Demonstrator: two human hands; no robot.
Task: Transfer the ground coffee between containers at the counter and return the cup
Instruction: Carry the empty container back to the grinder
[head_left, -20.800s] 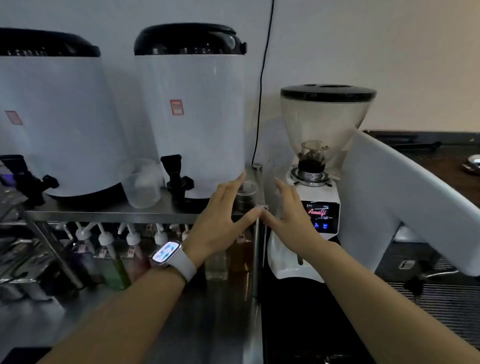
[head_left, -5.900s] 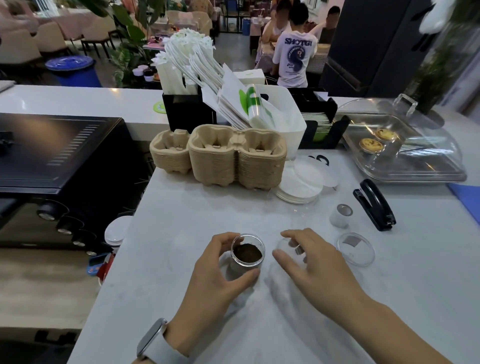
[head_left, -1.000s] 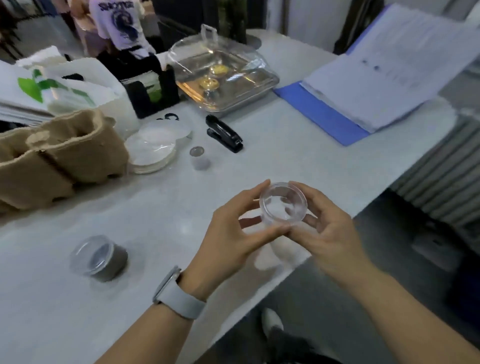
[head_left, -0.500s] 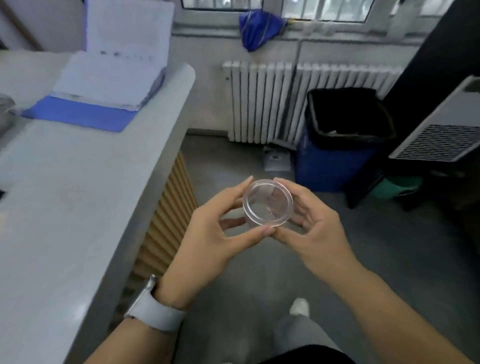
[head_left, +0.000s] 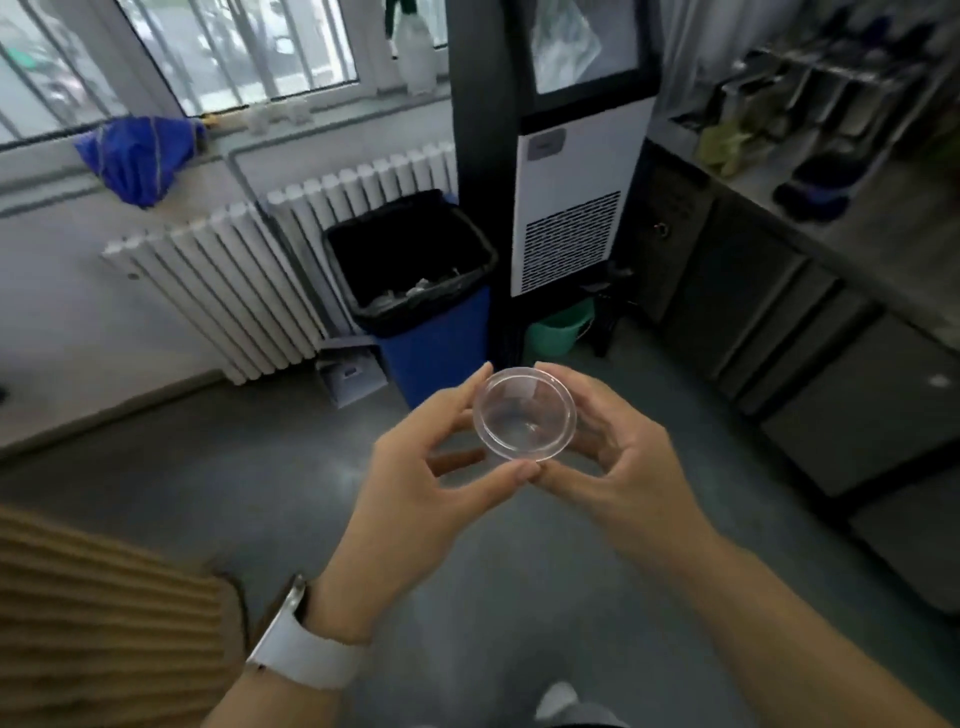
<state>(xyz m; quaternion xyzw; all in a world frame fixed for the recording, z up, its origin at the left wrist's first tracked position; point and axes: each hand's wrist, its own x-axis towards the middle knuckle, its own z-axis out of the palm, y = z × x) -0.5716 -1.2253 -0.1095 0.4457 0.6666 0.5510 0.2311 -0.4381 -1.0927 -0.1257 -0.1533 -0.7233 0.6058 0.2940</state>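
1. Grey floor (head_left: 218, 483) underfoot; barred window (head_left: 223, 47) and white radiator (head_left: 249, 270) along the far wall; dark cabinets under a tabletop (head_left: 852, 228) on the right.
2. Clear cup (head_left: 524, 414) held in mid-air above the floor, mouth tipped toward the camera, nothing visible inside.
3. Left hand (head_left: 415, 499) and right hand (head_left: 623, 467) both pinching the cup's rim from opposite sides, thumbs meeting at its near edge.
4. Blue bin (head_left: 431, 291) with black liner beyond the hands, some rubbish at the bottom; green bucket (head_left: 561, 327) beside it.
5. White-and-black machine (head_left: 571, 171) upright right of the bin; blue cloth (head_left: 140, 153) on the sill; white watch (head_left: 301, 649) on the left wrist.
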